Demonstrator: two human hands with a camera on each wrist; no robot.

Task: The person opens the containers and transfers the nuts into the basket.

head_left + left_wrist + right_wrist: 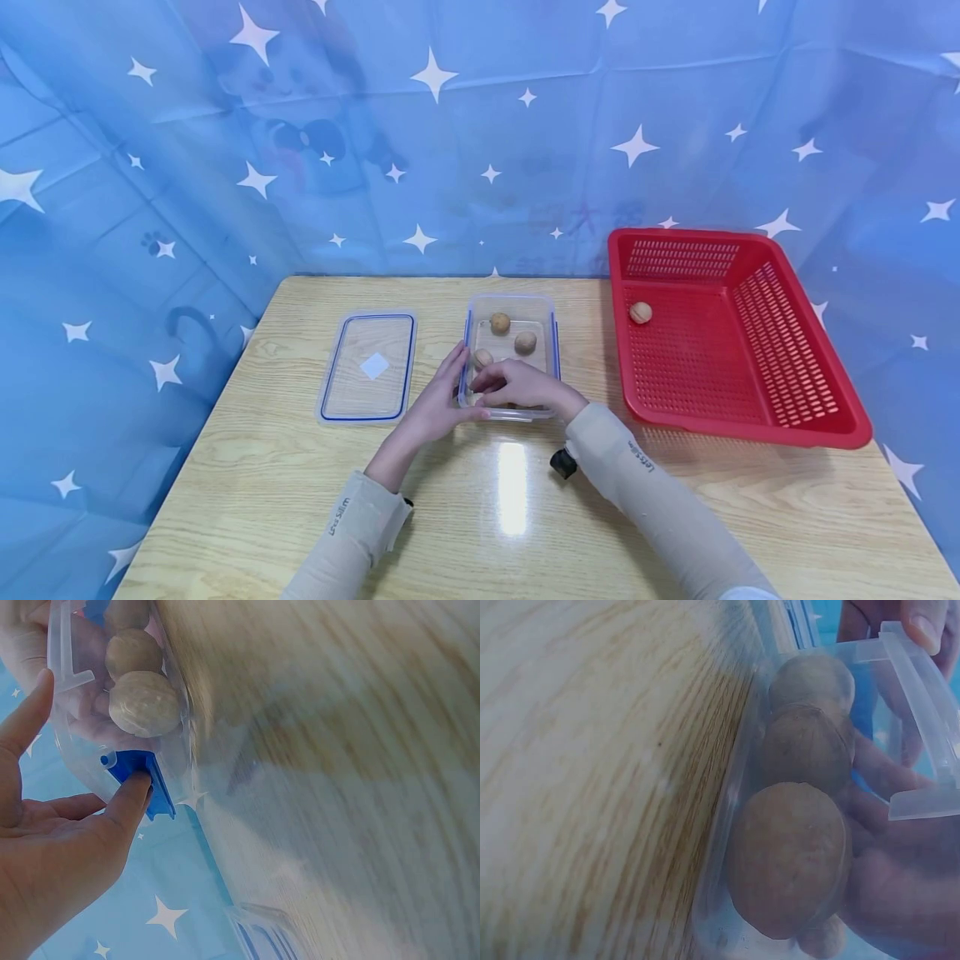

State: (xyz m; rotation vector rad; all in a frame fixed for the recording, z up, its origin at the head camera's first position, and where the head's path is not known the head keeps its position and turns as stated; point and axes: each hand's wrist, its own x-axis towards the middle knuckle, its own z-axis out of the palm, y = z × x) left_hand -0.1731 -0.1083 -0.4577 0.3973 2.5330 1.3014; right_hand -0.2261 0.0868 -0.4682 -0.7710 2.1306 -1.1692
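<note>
The table (pixel 450 525) has its far edge just beyond the twelve o'clock side of the clear container (pixel 525 307), with a blue curtain (pixel 465 142) behind it. Tabletop runs past the container toward six o'clock, with a narrow strip toward nine and another toward three; the right forearm crosses the room at five.

The left hand (pixel 437 404) lies around the container's seven o'clock corner, fingers fairly straight and spread wide from the thumb — the thumb touches the near wall by a clear clip (pixel 67 681), and a finger presses a blue clip (pixel 161 796) on the nine o'clock wall. The right hand (pixel 521 385) reaches over the rim into the near end, fingers bent downward; how far apart they are, and whether they hold a walnut, I cannot tell.

Walnuts (pixel 525 342) lie inside the container: one near eleven o'clock, one near one, one near nine beside the right fingers, and more along the near wall — partly hidden by the hands from above.

At nine o'clock, well apart from the container, lies a blue-edged lid (pixel 386 387). At three stands a red basket (pixel 697 358), its tall wall rising on that side; a single walnut (pixel 641 312) sits near its nine o'clock wall
</note>
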